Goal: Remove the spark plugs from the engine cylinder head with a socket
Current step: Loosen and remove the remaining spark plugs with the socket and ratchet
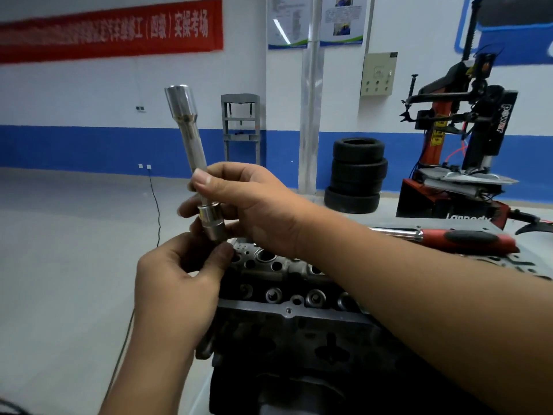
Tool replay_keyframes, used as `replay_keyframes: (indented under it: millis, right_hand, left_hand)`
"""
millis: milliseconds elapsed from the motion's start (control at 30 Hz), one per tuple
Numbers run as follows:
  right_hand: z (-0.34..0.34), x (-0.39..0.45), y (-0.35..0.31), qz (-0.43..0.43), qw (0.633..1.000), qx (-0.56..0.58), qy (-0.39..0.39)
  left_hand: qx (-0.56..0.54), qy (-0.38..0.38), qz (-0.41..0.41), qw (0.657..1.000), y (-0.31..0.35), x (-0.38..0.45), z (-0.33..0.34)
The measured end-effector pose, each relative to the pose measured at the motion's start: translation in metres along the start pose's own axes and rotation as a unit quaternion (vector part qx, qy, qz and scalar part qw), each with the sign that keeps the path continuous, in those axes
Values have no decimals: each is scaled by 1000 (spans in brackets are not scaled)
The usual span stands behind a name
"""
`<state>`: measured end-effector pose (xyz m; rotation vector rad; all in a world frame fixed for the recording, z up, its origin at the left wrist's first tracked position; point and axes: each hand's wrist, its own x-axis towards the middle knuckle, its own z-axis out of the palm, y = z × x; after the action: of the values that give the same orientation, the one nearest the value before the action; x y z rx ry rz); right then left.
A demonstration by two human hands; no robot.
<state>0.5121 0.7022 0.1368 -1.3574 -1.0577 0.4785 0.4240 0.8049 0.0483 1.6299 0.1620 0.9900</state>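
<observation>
While the right hand (254, 205) pinches the spark plug socket (191, 157), its long axis tilting toward upper left, and the left hand (182, 274) pinches its lower end, the cylinder head (287, 301) lies directly below, nearer the left hand.

- The red banner (110, 31) on the back wall carries white Chinese characters; the right end reads "(四级) 实操考场", the left part blurs out.
- The tyre changer (466, 130) at right shows "POWER" in white, running down its dark column.
- Low on the machine's base, white lettering, roughly "lannedy", is partly hidden.
- The two posters (317, 22) above the pipe hold print too small to read.
</observation>
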Motion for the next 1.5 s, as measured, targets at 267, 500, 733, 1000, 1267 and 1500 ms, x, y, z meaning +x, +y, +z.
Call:
replay_keyframes:
  millis: [267, 500, 733, 1000, 1267, 1500]
  right_hand:
    - [1, 1, 0, -8, 1000, -9, -12]
    - [-1, 1, 1, -6, 1000, -17, -9]
    - [-1, 2, 2, -2, 1000, -18, -8]
    - [-1, 0, 1, -6, 999, -30, -21]
    - [0, 0, 0, 9, 999, -47, -23]
    - [0, -2, 1, -3, 998, -54, -13]
  left_hand:
    - [-9, -16, 11, 1000, -3, 0, -2]
    - [-25, 21, -4, 999, -1, -1, 1]
    - [-75, -36, -5, 997, 2, -1, -1]
    - [-71, 18, -18, 997, 7, -4, 0]
    - [-56, -24, -18, 998, 1, -1, -1]
    - [-50, 33, -11, 998, -2, 0, 1]
